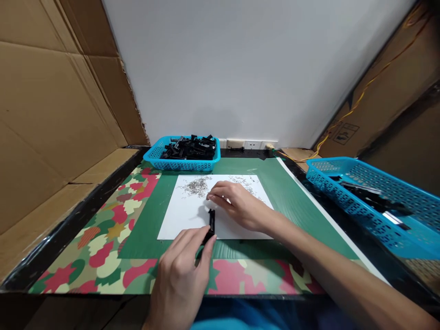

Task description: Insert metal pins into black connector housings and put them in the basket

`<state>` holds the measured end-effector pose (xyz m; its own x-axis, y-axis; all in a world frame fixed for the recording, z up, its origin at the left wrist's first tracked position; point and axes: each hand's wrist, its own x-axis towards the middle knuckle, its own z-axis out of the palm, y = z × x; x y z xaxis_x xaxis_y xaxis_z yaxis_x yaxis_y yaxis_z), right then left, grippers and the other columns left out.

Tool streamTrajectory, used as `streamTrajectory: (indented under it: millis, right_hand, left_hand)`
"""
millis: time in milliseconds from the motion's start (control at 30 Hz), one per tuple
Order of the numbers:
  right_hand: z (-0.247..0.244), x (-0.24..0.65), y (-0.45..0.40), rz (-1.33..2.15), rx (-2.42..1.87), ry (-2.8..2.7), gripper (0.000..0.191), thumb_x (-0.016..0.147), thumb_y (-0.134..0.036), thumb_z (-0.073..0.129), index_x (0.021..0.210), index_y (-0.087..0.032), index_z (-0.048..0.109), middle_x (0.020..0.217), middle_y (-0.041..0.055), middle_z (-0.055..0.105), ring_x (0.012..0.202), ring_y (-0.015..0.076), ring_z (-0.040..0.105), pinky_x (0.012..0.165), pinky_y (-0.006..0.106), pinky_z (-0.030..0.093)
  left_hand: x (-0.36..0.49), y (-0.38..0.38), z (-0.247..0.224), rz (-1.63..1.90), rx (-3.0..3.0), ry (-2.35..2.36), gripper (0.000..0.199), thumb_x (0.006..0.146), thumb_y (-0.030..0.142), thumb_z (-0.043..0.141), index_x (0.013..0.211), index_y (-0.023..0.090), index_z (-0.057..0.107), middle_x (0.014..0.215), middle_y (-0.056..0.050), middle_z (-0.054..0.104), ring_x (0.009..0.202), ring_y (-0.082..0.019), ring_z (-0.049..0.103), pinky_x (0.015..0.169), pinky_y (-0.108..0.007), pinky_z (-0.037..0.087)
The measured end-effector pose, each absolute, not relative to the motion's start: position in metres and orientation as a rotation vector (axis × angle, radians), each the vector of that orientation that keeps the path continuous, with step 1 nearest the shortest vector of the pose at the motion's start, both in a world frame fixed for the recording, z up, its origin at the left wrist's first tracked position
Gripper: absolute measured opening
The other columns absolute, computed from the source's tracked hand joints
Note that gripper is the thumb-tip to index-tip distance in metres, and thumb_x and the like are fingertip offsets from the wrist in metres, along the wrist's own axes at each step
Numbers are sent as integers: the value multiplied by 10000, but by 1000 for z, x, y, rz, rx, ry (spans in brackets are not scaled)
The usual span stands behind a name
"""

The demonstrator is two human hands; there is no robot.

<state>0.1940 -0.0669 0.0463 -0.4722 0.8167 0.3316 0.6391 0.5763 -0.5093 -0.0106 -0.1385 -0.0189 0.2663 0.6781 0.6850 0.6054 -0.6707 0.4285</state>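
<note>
Between its thumb and fingers my left hand (pixel 184 266) grips a narrow black plastic part (pixel 212 221), whose far end points up over the white sheet (pixel 172 220). My right hand (pixel 237 201) hovers over the sheet, just beyond that part, thumb and fingertips pinched together. Whatever lies in the pinch is too small to make out. A pile of tiny metal pieces (pixel 197 187) is just left of my right fingertips. More small metal pieces (pixel 244 182) are spread behind that hand, which partly hides them.
A blue basket (pixel 182 165) heaped with black plastic parts (pixel 192 147) stands at the back left. Another blue basket (pixel 347 190) with several black parts is at the right. A green mat (pixel 144 229) covers the table; cardboard walls (pixel 55 91) and sockets (pixel 252 145) border it.
</note>
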Motion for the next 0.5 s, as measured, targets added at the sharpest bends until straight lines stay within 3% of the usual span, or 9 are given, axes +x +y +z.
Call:
streamTrajectory:
  millis: [133,333,500]
  right_hand:
    - [42,205,-59,488,-1242,-2108,285,1086,-271,573,939,-157,789,947,99,764,816,196,685,783,336,519]
    - [37,203,-56,1017,-1159,-1744,389,1038,-463,631,836,-152,747,837,91,781,761,189,748,760,321,613]
    - [38,193,-60,900,-1249,-1850,414,1043,-434,617,767,-148,734,766,93,771,669,179,710,692,309,582]
  left_hand:
    - [-11,-138,-20,1361,2434,1221,178,1029,137,638,1186,192,700,1013,-64,766,928,-224,736,861,-359,596]
    - [-10,-138,-14,1220,2432,1253,186,1064,149,565,1196,200,684,1017,-75,737,940,-241,721,861,-382,603]
    - [-11,-138,-17,1169,2455,1255,232,1074,151,539,1240,203,692,1009,-87,726,947,-249,708,860,-386,605]
